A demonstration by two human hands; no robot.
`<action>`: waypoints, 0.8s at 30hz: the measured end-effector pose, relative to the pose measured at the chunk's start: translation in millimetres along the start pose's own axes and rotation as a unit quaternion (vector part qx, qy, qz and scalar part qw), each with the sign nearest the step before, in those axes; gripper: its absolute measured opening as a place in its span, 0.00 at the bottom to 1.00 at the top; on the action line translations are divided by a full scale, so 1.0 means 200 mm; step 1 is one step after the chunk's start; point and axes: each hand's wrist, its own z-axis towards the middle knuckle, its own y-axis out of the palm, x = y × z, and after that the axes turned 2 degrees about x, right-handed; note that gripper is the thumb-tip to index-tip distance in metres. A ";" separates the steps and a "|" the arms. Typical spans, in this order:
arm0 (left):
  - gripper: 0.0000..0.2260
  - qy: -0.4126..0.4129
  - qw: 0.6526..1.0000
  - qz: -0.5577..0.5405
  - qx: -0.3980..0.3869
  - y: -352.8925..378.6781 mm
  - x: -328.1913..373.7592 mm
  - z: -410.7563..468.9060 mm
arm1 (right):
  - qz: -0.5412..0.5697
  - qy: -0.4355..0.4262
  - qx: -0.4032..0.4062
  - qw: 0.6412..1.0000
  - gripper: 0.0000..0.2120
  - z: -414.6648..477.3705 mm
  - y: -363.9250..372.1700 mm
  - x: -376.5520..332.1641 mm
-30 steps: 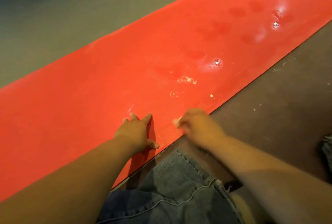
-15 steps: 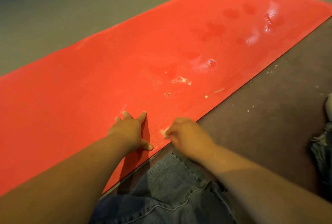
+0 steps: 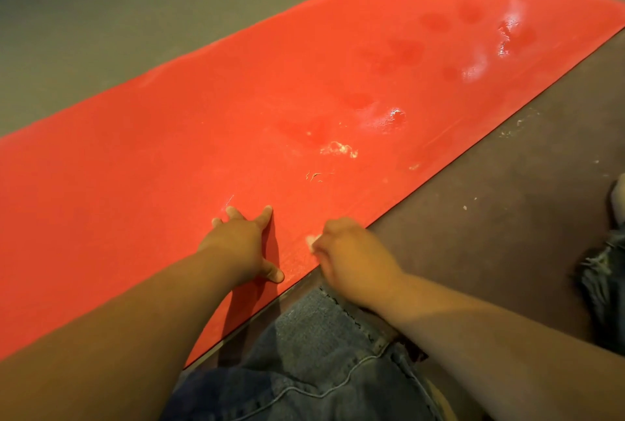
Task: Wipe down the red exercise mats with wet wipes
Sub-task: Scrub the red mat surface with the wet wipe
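The red exercise mat [image 3: 169, 167] lay flat on the floor, running from the lower left of the frame to the upper right. Near its lower edge, just below the centre of the frame, the right hand [image 3: 351, 258] had its grip closed round a small white wet wipe [image 3: 313, 238]. The fingers were curled over the wipe, so only a scrap of it showed against the mat. Just to the left of it, the left hand [image 3: 240, 245] pressed flat on the mat with fingers spread and thumb out, its grip open and holding nothing.

Towards the upper right, shiny wet patches [image 3: 382, 121] and darker damp blotches suggested that stretch had already been wiped or wetted. White shreds of residue [image 3: 340, 149] were still stuck near the centre. The wide left part of the mat looked dry and matte, so much of the wiping probably remained.

The brown floor [image 3: 473, 234] at right carried white flecks. The person's jeans [image 3: 321, 353] filled the bottom centre.
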 end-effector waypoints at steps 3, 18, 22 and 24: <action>0.57 -0.001 1.000 -0.002 0.002 0.00 -0.01 0.00 | 0.004 -0.017 -0.036 0.999 0.10 0.04 -0.05 0.13; 0.57 0.002 1.000 -0.005 0.013 0.00 0.00 -0.01 | 0.054 -0.015 -0.033 0.998 0.11 -0.03 0.12 -0.16; 0.57 0.009 1.000 0.001 0.012 0.00 -0.01 0.00 | -0.004 0.073 -0.011 0.997 0.10 0.13 -0.09 0.26; 0.57 0.009 1.000 0.001 0.016 -0.01 -0.01 0.00 | -0.045 0.210 0.059 0.975 0.11 0.18 -0.26 0.54</action>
